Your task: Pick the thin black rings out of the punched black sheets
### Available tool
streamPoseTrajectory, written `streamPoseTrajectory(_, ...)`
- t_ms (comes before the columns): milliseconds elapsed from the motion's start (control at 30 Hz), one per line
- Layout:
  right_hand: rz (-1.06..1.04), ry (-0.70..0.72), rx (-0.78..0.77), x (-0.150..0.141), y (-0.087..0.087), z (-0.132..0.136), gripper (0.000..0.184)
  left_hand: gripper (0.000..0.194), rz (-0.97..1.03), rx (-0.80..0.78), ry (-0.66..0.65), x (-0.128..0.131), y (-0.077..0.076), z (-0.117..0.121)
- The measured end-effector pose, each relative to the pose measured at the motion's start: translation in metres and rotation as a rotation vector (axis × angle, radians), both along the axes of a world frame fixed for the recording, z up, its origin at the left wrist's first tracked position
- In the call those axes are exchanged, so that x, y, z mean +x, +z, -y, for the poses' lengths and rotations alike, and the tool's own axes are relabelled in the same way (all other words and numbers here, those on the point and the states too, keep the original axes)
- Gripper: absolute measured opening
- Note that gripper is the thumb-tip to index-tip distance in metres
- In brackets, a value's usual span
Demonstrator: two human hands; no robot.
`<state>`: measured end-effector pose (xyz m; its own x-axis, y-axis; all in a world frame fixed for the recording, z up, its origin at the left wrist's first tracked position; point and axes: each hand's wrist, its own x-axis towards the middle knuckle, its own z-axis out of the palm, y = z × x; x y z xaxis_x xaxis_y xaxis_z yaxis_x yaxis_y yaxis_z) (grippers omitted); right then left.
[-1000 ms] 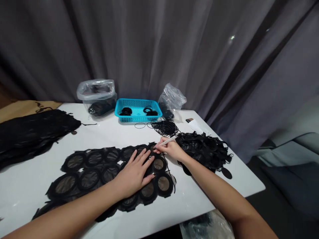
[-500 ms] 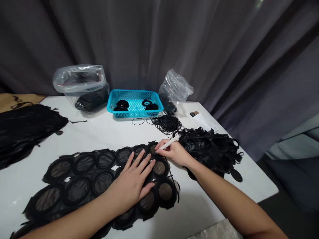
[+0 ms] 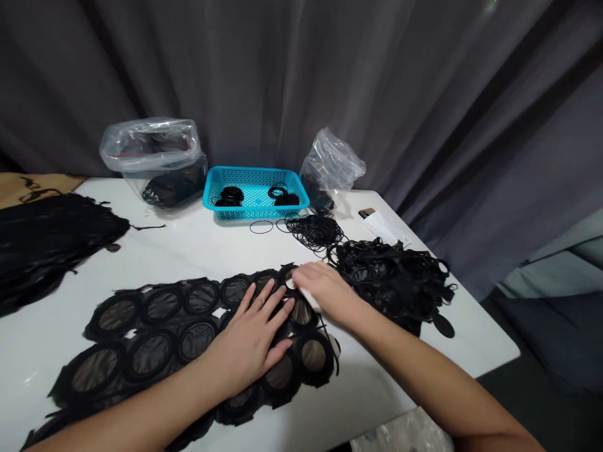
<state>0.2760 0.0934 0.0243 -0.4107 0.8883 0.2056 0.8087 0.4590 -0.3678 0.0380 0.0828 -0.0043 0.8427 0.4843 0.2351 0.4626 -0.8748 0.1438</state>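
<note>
A black sheet (image 3: 155, 333) of joined rings, filled with thin dark fabric, lies across the white table. My left hand (image 3: 254, 339) rests flat on its right part, fingers spread. At the sheet's far right corner my right hand (image 3: 323, 285) is closed around a slim white pen-like tool (image 3: 309, 300). The tool's working tip is hidden. Something white shows inside the corner ring by my fingertips; I cannot tell whether it is bare table or part of the tool. Right of this hand lies a heap of black ring-patterned scraps (image 3: 396, 282).
A turquoise basket (image 3: 257, 213) holds black ring bundles, between two clear plastic bags (image 3: 160, 157). Loose thin black rings (image 3: 318, 231) lie in front. A black fabric pile (image 3: 51, 245) is at left. A phone (image 3: 366, 213) and white paper (image 3: 380, 227) lie back right.
My right hand has turned over toward the sheet, and the white tool now slants down to the right below the fingers. White has appeared in the corner ring. My left hand stays put.
</note>
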Motion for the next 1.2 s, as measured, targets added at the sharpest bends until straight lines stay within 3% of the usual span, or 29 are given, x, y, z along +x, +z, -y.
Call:
streamPoseTrajectory(133, -0.137, -0.433, 0.158, 0.031, 0.008, -0.014, 0.02, 0.054, 0.029, -0.009, 0.005, 0.001, 0.003, -0.002)
streamPoseTrajectory(200, -0.268, -0.487, 0.151, 0.04, 0.015, -0.009, 0.021, 0.053, 0.042, 0.008, 0.004, 0.001, 0.005, -0.001)
streamPoseTrajectory(333, -0.423, -0.339, -0.111, 0.026, 0.022, 0.028, 0.028, 0.052, 0.0, 0.034, -0.064, -0.003, 0.006, 0.013)
streamPoseTrajectory(500, -0.57, -0.207, -0.366, -0.001, 0.011, 0.064, 0.019, 0.057, -0.003, 0.016, -0.06, -0.011, -0.006, 0.028)
streamPoseTrajectory(733, -0.628, -0.127, -0.393, -0.002, 0.002, 0.065, 0.02, 0.054, 0.012, 0.004, -0.072, -0.011, -0.011, 0.027)
streamPoseTrajectory(1200, -0.508, -0.079, -0.305, -0.005, 0.001, 0.067, 0.013, 0.056, 0.005, -0.005, -0.083, -0.012, -0.01, 0.027)
